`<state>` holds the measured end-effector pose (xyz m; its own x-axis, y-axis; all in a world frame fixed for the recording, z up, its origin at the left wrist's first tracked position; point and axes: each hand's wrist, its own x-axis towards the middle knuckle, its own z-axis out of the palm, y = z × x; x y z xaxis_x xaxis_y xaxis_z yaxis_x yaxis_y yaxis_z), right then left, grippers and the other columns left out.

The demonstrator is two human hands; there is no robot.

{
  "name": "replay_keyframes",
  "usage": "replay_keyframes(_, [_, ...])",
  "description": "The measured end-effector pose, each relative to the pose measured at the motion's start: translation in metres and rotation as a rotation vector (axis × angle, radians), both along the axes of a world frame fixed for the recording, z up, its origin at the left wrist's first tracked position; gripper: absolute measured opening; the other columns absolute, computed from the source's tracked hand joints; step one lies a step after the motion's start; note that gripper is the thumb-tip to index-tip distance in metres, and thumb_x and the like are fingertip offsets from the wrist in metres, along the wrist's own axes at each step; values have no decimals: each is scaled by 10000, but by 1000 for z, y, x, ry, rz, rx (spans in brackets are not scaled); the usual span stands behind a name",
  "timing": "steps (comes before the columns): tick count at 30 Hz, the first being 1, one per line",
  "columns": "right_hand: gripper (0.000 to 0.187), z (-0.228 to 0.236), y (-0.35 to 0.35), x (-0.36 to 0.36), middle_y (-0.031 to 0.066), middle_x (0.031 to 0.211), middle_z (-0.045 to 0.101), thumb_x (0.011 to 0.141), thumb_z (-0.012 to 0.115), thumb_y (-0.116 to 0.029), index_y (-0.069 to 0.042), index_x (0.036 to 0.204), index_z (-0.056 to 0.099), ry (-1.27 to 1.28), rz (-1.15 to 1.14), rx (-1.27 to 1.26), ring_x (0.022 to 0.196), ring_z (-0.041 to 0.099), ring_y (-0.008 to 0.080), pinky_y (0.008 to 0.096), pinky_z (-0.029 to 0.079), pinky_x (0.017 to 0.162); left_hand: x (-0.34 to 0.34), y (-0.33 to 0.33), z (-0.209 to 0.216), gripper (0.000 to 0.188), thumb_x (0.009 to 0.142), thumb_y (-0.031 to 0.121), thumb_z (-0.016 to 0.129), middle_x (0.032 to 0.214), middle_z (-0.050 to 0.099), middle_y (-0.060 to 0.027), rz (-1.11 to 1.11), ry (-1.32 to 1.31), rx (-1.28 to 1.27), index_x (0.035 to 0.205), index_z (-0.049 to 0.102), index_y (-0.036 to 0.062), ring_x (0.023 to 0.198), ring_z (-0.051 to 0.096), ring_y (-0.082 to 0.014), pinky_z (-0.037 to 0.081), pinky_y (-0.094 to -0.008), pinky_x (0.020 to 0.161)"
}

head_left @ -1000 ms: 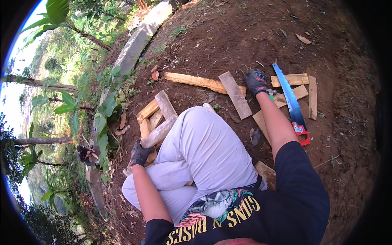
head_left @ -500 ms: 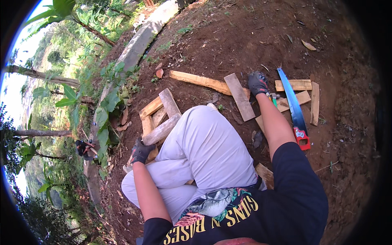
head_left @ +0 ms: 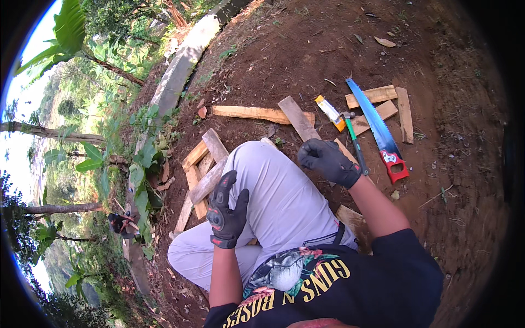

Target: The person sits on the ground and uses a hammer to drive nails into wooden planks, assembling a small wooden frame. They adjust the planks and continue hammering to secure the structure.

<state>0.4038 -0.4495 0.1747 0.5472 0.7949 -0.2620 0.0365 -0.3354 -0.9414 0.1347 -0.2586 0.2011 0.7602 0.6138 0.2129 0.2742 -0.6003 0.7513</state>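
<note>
My left hand, in a dark work glove, is raised over my bent leg with thumb and fingers apart, holding nothing. My right hand, gloved the same way, is closed with its fingertips pressed together beside my knee; whatever is in it is hidden or too small to name. Left of my knee, a small frame of joined wooden pieces rests partly against my leg. Just beyond my right hand lie a hammer with a green and black handle and a yellow and white packet.
A handsaw with a blue blade and red handle lies on the right, beside several short boards. One grey-brown board crosses a longer plank ahead. A concrete kerb borders plants at left, where another person sits farther off.
My right hand has drawn back from beside the packet and hammer toward my knee, uncovering both. My left hand has let go of the wooden frame and risen over my leg.
</note>
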Motion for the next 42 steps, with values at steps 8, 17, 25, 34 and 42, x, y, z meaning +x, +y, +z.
replay_keyframes(8, [286, 47, -14, -41, 58, 930, 729, 882, 816, -109, -31, 1113, 665, 34, 262, -4, 865, 709, 115, 308, 556, 789, 42, -58, 26, 366, 901, 108, 706, 1051, 723, -86, -440, 153, 524, 1267, 699, 115, 981, 700, -278, 543, -444, 892])
replay_keyframes(17, [414, 48, -12, -62, 79, 963, 742, 900, 854, -265, -42, 1189, 659, -75, 237, 39, 907, 732, 155, 323, 567, 815, 22, -71, 43, 365, 871, 197, 821, 903, 781, -92, -270, 268, 247, 1228, 764, 144, 805, 747, -292, 568, -429, 725])
replay_keyframes(25, [887, -89, 62, 65, 213, 1317, 680, 729, 914, -550, -50, 1397, 612, -744, -180, -510, 1216, 664, 376, 484, 521, 1060, -17, -49, 35, 214, 924, 138, 757, 1057, 804, -132, -18, 289, -90, 1130, 800, 98, 940, 787, -265, 596, -383, 836])
replay_keyframes(34, [974, -116, 110, 94, 197, 1418, 617, 706, 939, -448, -49, 1485, 511, -863, -13, -679, 1322, 592, 367, 460, 463, 1145, -75, -45, 47, 146, 928, 80, 742, 1005, 804, -128, 315, 297, -192, 1058, 807, 64, 933, 781, -256, 582, -379, 835])
replay_keyframes(42, [940, -135, 134, 130, 204, 1480, 586, 755, 911, -391, -59, 1525, 486, -853, 22, -590, 1380, 563, 356, 468, 440, 1178, -107, -47, 32, 174, 917, 66, 741, 1006, 801, -125, 417, 359, -201, 1076, 812, 67, 917, 772, -244, 580, -383, 835])
